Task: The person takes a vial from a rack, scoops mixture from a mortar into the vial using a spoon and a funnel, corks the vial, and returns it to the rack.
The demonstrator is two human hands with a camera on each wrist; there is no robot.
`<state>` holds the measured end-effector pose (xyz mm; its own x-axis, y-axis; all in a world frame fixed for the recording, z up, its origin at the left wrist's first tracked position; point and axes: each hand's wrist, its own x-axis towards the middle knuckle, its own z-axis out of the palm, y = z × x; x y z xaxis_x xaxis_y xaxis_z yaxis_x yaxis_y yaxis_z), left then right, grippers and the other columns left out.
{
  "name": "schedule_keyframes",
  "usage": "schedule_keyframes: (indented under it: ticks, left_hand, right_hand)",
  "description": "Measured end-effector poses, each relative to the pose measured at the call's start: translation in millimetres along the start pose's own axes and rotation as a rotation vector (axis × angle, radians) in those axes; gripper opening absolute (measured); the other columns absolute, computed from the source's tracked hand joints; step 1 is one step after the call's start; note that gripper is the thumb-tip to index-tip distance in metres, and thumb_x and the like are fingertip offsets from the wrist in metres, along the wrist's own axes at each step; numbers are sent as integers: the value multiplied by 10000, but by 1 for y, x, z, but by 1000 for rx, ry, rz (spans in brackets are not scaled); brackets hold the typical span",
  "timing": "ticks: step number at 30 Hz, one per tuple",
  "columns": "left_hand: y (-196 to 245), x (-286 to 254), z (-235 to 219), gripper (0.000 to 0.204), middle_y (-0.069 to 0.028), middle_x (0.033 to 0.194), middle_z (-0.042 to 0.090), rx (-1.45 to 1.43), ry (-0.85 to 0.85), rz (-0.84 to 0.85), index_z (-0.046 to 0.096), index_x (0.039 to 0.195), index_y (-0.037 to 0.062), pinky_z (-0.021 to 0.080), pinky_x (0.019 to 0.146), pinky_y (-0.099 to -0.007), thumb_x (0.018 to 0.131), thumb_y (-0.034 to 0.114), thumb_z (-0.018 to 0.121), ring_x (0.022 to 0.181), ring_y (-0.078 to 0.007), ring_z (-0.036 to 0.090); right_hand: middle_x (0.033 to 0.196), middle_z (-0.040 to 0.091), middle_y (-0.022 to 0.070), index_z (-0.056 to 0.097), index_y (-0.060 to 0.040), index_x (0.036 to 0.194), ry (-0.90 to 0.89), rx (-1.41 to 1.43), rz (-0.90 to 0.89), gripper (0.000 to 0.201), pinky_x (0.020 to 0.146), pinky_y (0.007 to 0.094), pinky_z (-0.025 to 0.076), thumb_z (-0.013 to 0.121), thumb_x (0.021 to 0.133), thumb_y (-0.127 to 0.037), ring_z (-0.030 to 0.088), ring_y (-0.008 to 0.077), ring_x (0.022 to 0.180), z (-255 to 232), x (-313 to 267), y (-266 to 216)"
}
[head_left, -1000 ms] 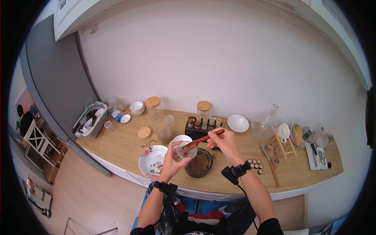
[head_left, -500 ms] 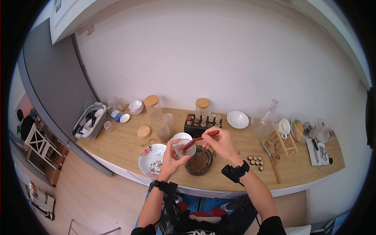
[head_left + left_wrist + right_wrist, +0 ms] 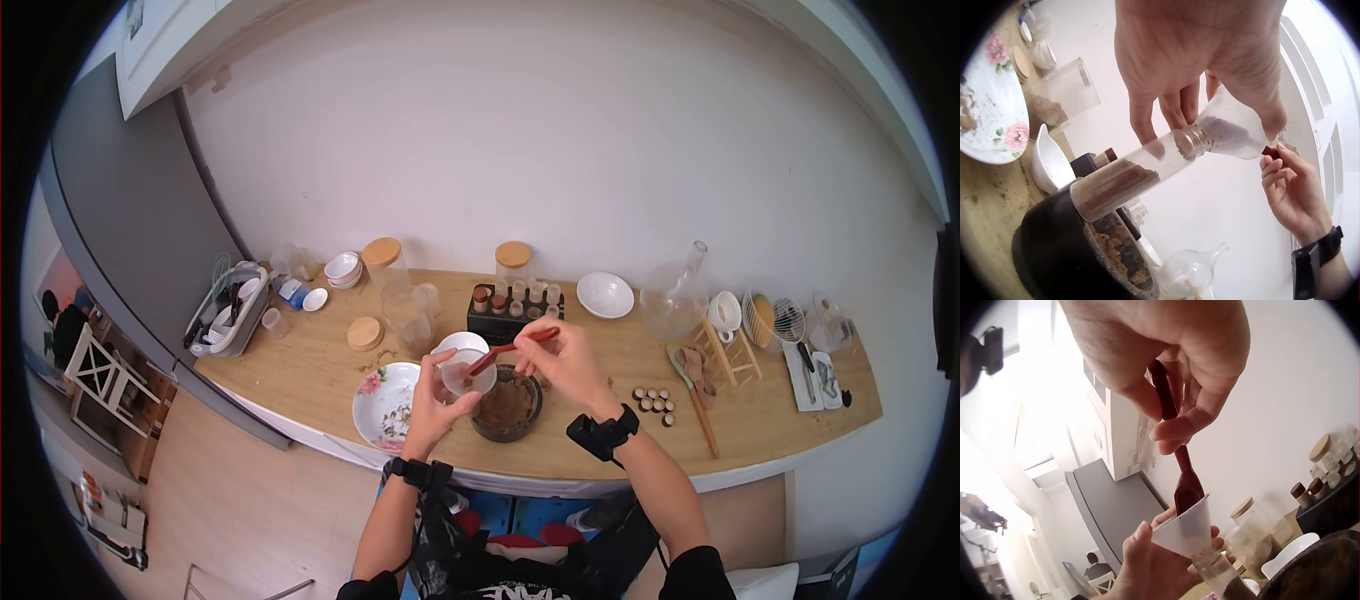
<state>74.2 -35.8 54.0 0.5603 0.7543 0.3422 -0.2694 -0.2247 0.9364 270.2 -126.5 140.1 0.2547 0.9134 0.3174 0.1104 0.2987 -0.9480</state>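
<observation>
My left hand (image 3: 432,410) grips a translucent plastic funnel (image 3: 1182,534) and the neck of a clear glass tube (image 3: 1129,175) below it. The funnel's spout sits in the tube's mouth, and brown powder fills part of the tube. With thumb and fingertips, my right hand (image 3: 565,365) pinches the handle of a dark red spoon (image 3: 1184,459). Its bowl dips into the funnel. Directly under the tube, in the left wrist view, stands a dark round bowl (image 3: 1047,250) holding brown powder (image 3: 503,405).
A floral plate (image 3: 375,420) with crumbs lies left of the dark bowl, and a white bowl (image 3: 460,342) behind it. Farther back stands a black rack (image 3: 485,325) of small vials. Several corks (image 3: 655,400) and a wooden-handled spatula (image 3: 703,420) lie to the right.
The spoon, held over the funnel with brown powder in it, has tipped down into the funnel. My right hand has shifted slightly left; my left hand keeps its hold.
</observation>
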Motion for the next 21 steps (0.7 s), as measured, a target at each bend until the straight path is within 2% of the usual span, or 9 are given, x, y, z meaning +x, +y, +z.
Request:
schedule_keyframes:
  ticks: [2,5,9,10,12,14,15,19,21]
  left_hand:
    - [-3,0,-1,745,-177,1141,593,-22,-2,26,351,1312,33,477,915,-349,731,149,802,1056,-226,590]
    - [-4,0,-4,746,-173,1133,597,-35,-3,5,350,1311,34,481,904,-344,730,147,803,1049,-224,593]
    - [-3,0,-3,738,-172,1119,603,-29,9,-4,348,1308,36,485,896,-341,734,142,799,1042,-221,596]
    - [-5,-1,-3,733,-172,1116,604,-38,9,2,348,1307,39,485,895,-341,736,142,796,1041,-222,596]
    - [-7,0,-3,729,-172,1112,605,-46,7,14,347,1307,42,486,893,-341,739,142,793,1039,-222,597]
    - [-7,0,-4,724,-171,1110,606,-28,5,16,348,1305,45,481,899,-340,740,136,793,1037,-220,597]
    - [-8,-1,-5,724,-171,1110,606,-26,5,19,348,1305,45,481,899,-340,740,136,793,1037,-220,597]
    - [-7,-1,-6,720,-169,1118,603,-33,0,19,349,1303,43,471,913,-341,740,120,792,1043,-219,594]
    - [-3,-1,-5,719,-168,1120,603,-51,-5,11,349,1302,43,468,919,-342,740,115,791,1047,-217,592]
  right_hand:
    - [776,639,81,605,29,919,47,54,-28,118,540,243,493,605,903,-88,640,135,634,-7,1,0]
    - [804,645,108,590,10,942,289,241,-11,103,567,239,485,599,904,-86,630,139,651,-19,-4,0]
    - [807,648,112,591,8,911,434,258,113,56,574,245,492,586,886,-42,633,145,664,-28,-20,52]
    - [807,648,112,591,8,911,434,257,112,56,574,245,492,586,886,-42,633,145,664,-27,-26,71]
    - [794,651,111,594,13,896,357,144,245,41,581,242,497,576,871,-13,636,145,671,-25,-39,104]
    - [784,652,110,597,18,899,321,155,292,46,579,241,498,582,859,-1,636,143,664,-21,-49,126]
    - [774,654,109,599,22,901,284,166,345,56,577,239,499,587,848,10,636,141,658,-19,-50,133]
    - [773,656,109,613,26,888,251,194,345,61,567,241,493,592,831,31,630,141,636,-31,-50,142]
    - [793,664,80,635,-1,878,135,49,413,50,573,234,473,597,847,11,622,122,656,-39,-50,140]
